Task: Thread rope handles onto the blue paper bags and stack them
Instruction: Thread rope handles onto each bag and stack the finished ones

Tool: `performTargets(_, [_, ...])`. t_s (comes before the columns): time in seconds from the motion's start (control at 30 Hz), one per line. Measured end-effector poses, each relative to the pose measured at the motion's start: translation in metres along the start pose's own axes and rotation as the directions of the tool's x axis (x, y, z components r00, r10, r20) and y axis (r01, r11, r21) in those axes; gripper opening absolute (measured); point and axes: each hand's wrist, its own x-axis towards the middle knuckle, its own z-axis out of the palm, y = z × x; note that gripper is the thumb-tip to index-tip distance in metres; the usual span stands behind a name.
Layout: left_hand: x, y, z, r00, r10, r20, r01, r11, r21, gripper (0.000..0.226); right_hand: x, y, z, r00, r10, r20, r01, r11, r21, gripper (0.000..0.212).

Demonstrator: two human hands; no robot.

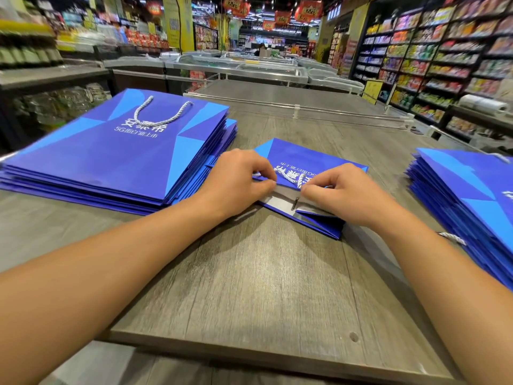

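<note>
Step in hand: threading a rope handle (291,177) into the blue paper bag (311,165) lying flat on the desk (249,273), its mouth edge turned toward the person; this looks like mid-threading, with the bag not yet ready to stack.
Left hand (241,179): fingers pinched narrow on the bag's top edge, thumb and forefinger closed on one end of the white twisted rope.
Right hand (341,194): likewise pinched shut, holding the upper panel's edge and, as far as I can judge, the other rope end just beside the left hand.
Bag in work: directly under and just beyond both hands; its white inner lip is folded open, and a small dark hole or rope tip shows in the lower panel between the hands.
Rope: a short loop arches over the printed white lettering between the two hands.
Finished stack (116,151): outward from the left hand, a pile of flat blue bags, the top one already carrying a white rope loop.
Other stack (466,195): outward from the right hand, well apart; a rope end lies at its near edge; whether these bags are threaded I cannot tell.
Next move calls for: likely seating both rope ends fully, then lifting the bag leftward onto the finished stack, edges squared.
</note>
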Motion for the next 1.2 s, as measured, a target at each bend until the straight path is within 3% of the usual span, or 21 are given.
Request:
performTargets(0.07, [-0.002, 0.004, 0.0, 0.993, 0.046, -0.113, -0.043, 0.999, 0.028, 0.003, 0.001, 0.002, 0.0, 0.999, 0.027, -0.024, -0.026, 0.999, 0.033, 0.047])
performTargets(0.13, [-0.005, 0.008, 0.002, 0.987, 0.085, -0.132, -0.085, 0.996, 0.005, 0.008, 0.002, 0.003, -0.001, 0.998, 0.053, -0.04, -0.051, 0.998, 0.045, 0.049])
performTargets(0.3, [-0.009, 0.014, 0.01, 0.998, 0.022, 0.051, -0.019, 0.998, -0.054, 0.024, 0.002, 0.0, 0.002, 0.997, 0.057, -0.052, -0.053, 0.996, 0.068, 0.04])
performTargets(0.47, [-0.009, 0.016, 0.012, 0.989, -0.013, 0.149, 0.023, 0.997, -0.071, 0.019, 0.002, -0.003, 0.006, 0.996, -0.005, -0.092, 0.008, 0.999, 0.033, 0.028])
performTargets(0.8, [-0.01, 0.02, 0.011, 0.985, -0.038, 0.17, 0.055, 0.993, -0.101, 0.016, 0.0, -0.006, 0.008, 0.991, -0.041, -0.125, 0.043, 0.999, 0.013, 0.029])
performTargets(0.97, [-0.01, 0.02, 0.01, 0.982, -0.072, 0.173, 0.086, 0.993, -0.08, 0.026, 0.004, 0.001, 0.008, 0.989, 0.044, -0.139, -0.043, 0.999, 0.017, 0.03])
performTargets(1.07, [-0.01, 0.019, 0.005, 0.962, -0.102, 0.252, 0.133, 0.985, -0.107, 0.031, 0.005, 0.008, 0.002, 0.983, 0.081, -0.162, -0.088, 0.996, -0.033, 0.042])
performTargets(1.2, [-0.014, 0.023, -0.001, 0.946, -0.078, 0.314, 0.125, 0.983, -0.134, 0.026, 0.001, 0.015, -0.009, 0.988, 0.137, -0.073, -0.138, 0.99, -0.004, 0.037])
